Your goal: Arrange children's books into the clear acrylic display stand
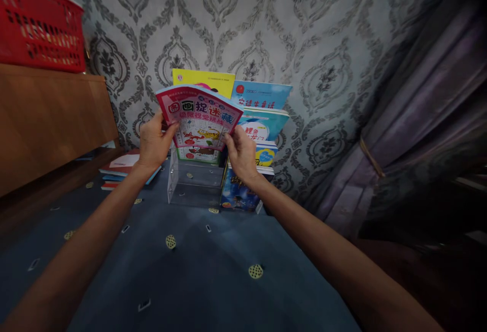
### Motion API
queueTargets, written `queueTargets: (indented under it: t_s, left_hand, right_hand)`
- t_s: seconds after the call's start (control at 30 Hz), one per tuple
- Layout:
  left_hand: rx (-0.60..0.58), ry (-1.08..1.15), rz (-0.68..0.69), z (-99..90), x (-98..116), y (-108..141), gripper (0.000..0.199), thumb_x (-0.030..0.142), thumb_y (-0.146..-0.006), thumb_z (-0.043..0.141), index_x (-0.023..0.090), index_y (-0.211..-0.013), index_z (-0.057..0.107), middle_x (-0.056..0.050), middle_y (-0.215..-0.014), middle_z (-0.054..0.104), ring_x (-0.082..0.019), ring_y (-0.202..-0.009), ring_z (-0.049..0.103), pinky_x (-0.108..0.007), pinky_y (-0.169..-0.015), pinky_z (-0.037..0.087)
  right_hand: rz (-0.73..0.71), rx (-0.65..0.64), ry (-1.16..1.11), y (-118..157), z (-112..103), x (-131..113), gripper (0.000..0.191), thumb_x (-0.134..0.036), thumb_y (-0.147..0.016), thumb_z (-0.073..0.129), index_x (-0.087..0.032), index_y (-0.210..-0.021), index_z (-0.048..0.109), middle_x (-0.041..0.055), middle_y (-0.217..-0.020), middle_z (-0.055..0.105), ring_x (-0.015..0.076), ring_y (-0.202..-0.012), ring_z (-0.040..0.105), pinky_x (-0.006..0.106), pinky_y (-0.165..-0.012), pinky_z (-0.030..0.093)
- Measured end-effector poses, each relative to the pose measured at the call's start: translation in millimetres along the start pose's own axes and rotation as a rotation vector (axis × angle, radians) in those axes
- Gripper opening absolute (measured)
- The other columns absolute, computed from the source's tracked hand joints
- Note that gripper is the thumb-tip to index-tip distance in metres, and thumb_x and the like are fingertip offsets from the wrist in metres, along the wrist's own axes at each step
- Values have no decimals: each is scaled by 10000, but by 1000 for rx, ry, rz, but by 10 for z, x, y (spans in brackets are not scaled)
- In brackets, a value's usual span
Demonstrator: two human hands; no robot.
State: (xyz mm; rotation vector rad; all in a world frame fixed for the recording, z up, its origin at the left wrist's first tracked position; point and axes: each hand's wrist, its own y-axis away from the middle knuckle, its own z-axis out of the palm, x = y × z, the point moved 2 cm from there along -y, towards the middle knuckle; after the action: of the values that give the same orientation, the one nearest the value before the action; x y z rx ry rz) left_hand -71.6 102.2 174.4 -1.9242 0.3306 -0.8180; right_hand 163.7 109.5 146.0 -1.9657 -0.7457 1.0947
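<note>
A pink picture book [200, 113] is held upright between both hands, its cover facing me. My left hand [155, 140] is closed on its left edge, and my right hand [242, 153] pinches its lower right edge. Behind and below it stands a clear stepped rack [196, 190]. A yellow book [220, 82] and a green-edged book [200, 155] show in the rack's left column. On the right side are a light blue book [266, 93], a teal book [272, 119], a blue-and-yellow book [266, 155] and a dark blue book [238, 192].
Several books lie stacked [122, 164] left of the rack on the dark patterned cloth [171, 281]. A wooden cabinet [53, 124] with a red basket [41, 27] stands at the left. A tied curtain [353, 164] hangs at the right, beside the patterned wall.
</note>
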Motion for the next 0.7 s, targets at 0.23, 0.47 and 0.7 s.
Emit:
queueTargets:
  t_s: [0.23, 0.47, 0.7]
  left_hand:
    - [-9, 54, -6, 48, -32, -1, 293, 446, -900, 580, 219, -1072, 648, -51, -942, 761, -220, -830, 679, -343, -811, 551]
    - [-32, 22, -9, 90, -81, -23, 322, 468, -918, 556, 202, -1083, 632, -64, -931, 741, -235, -846, 677, -376, -832, 542]
    - [-20, 31, -9, 146, -183, -19, 307, 441, -905, 580, 198, -1077, 654, -62, -950, 762, -213, -816, 670, -332, -794, 538]
  right_hand:
    - [-1, 65, -23, 1, 4, 22, 229, -343, -1011, 443, -234, -1124, 608, 47, -869, 637, 207, -809, 587, 360, -760, 499]
    - [-24, 84, 26, -33, 10, 58, 174, -386, -975, 446, -254, -869, 487, -2, -754, 529, 172, -690, 506, 319, -671, 415]
    - [2, 50, 28, -44, 73, 117, 137, -349, -963, 443, -256, -864, 463, -4, -747, 527, 167, -670, 492, 312, -651, 410]
